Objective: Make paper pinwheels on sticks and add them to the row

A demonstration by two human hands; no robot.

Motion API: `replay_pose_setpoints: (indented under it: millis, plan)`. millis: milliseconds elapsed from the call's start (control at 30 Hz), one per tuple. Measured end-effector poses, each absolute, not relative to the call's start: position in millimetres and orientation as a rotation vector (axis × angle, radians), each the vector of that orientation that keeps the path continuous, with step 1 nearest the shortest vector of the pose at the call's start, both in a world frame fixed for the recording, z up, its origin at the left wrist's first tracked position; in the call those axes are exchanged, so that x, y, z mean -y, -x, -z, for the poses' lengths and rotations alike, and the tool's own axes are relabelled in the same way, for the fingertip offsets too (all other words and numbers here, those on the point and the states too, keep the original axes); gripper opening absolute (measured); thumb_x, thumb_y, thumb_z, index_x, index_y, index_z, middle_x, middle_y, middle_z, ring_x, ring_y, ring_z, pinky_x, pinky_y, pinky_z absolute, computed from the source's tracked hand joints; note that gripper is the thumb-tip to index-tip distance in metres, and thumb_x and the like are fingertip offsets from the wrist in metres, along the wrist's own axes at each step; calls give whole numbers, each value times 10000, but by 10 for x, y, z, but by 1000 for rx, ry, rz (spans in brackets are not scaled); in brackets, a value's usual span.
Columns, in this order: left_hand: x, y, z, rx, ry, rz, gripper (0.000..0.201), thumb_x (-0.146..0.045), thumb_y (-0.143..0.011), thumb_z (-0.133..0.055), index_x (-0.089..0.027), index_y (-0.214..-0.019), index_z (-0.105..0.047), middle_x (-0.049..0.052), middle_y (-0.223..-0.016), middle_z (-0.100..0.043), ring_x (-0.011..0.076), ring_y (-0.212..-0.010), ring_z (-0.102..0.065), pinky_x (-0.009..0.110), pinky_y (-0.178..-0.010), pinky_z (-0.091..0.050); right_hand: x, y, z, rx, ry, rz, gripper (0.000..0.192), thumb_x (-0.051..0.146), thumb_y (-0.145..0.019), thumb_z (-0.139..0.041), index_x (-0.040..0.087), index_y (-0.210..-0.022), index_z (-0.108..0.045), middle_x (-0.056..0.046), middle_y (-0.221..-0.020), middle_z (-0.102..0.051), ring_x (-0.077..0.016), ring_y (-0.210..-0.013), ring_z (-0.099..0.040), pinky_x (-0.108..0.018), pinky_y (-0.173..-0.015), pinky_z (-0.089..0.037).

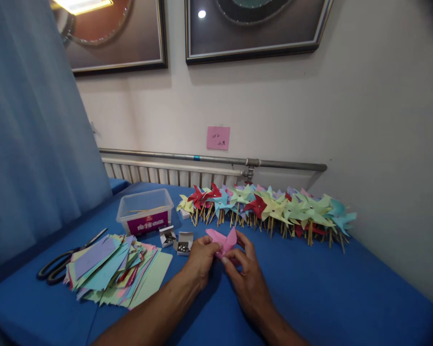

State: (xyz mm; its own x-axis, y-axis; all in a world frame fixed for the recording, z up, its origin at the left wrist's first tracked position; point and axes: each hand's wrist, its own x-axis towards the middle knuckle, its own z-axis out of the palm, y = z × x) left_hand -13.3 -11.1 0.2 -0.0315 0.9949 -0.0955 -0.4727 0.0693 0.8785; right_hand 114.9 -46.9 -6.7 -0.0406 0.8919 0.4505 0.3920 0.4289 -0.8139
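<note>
Over the blue table (pixel 310 298), the left hand (pixel 200 259) and right hand (pixel 246 269) pinch one pink paper (pixel 222 239) between their fingertips, its points raised. Leftward lie a paper stack (pixel 115 274) and scissors (pixel 73 250). Beyond are two small boxes (pixel 184 238), a tub (pixel 147 223), a pinwheel row (pixel 272 209) at right, and finally the radiator (pixel 159 175).

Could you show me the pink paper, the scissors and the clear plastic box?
Pink paper (pixel 223 243), head view: on its folded middle.
Scissors (pixel 73 250), head view: on the handles, near the blades.
Clear plastic box (pixel 147 223), head view: on its front label.
</note>
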Motion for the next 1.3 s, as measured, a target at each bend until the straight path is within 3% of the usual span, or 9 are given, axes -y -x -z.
replay_pose_setpoints:
  millis: [100,300,600,1067,1167,1300]
  plan:
    - [124,123,-23,-922,-747,-1358,214,-194,-502,-750,-167,-602,-562,-38,-537,-556,72,-494,-432,229,-513,-297,437,-1156,79,1562,1206,-631,212,399,-866,-640,247,-734,-706,-87,-1536,-440,-322,-1385,-448,-446,-1050,-440]
    - [134,118,-25,-906,-735,-1302,202,-203,-509,-740,-146,-666,-627,-9,-573,-603,91,-505,-481,237,-527,-341,317,-1182,156,1412,1296,-787,201,345,-778,-667,223,-621,-694,-146,-1396,-590,-336,-1248,-580,-463,-1072,-409]
    - [148,116,-23,-920,-755,-1284,233,-220,-522,-765,-134,-714,-666,9,-612,-641,102,-531,-517,239,-546,-367,258,-1195,156,1374,1352,-879,214,369,-725,-643,234,-560,-665,-120,-1117,-746,-325,-1298,-560,-379,-1066,-401]
    - [148,99,10,-959,-810,-1297,208,-208,-499,-785,-146,-594,-610,-15,-537,-585,73,-483,-445,230,-516,-311,267,-1188,168,1394,1344,-818,212,354,-692,-649,225,-525,-621,-109,-1031,-741,-308,-1055,-651,-388,-959,-441]
    - [142,101,8,-950,-802,-1309,214,-223,-513,-788,-148,-588,-602,-21,-518,-568,67,-467,-426,229,-508,-299,255,-1205,150,1298,1284,-845,225,406,-673,-720,222,-593,-618,-96,-976,-741,-290,-985,-665,-367,-893,-481]
    - [149,109,-17,-900,-802,-1291,239,-238,-518,-812,-137,-624,-623,-13,-544,-585,74,-483,-460,229,-523,-322,217,-1223,153,1066,1095,-1106,413,484,-638,-806,206,-916,-680,-75,-932,-748,-253,-852,-685,-358,-791,-523]
